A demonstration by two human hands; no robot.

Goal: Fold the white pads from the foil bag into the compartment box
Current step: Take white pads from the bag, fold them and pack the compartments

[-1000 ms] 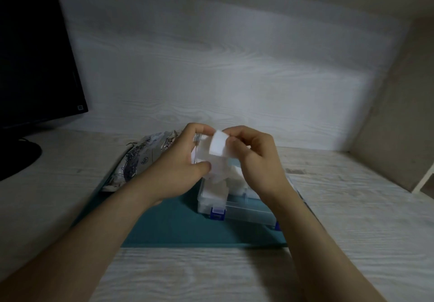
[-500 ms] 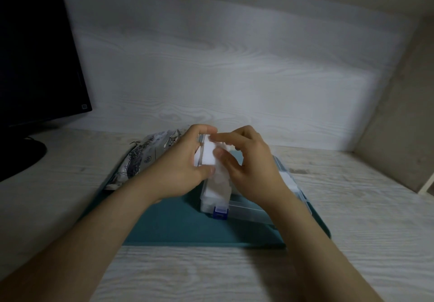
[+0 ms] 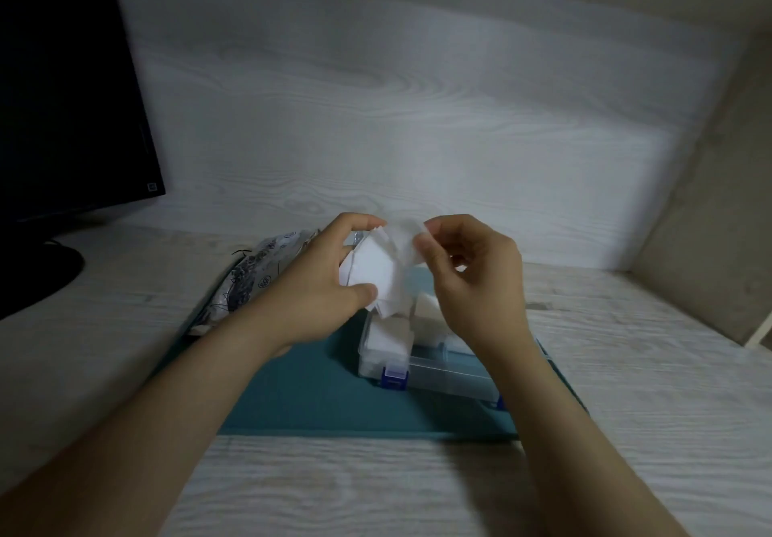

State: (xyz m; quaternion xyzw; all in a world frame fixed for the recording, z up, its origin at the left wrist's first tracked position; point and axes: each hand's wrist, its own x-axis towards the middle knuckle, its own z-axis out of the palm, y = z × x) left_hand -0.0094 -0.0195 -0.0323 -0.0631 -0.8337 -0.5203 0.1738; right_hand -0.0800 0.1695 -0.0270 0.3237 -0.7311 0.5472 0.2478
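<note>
Above the compartment box (image 3: pixel 438 373), left hand (image 3: pixel 317 285) grasps stacked white pads (image 3: pixel 376 275); right hand (image 3: pixel 472 281) pinches the top pad (image 3: pixel 404 235).

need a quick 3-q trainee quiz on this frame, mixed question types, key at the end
1. True or false: the foil bag lies to the right of the compartment box.
2. What does the left hand grip? A) foil bag B) stack of white pads C) compartment box
3. Fill in: the right hand pinches a single ____ at the top of the stack.
Key: 1 false, the bag lies left of the box; 2 B; 3 pad.
</note>
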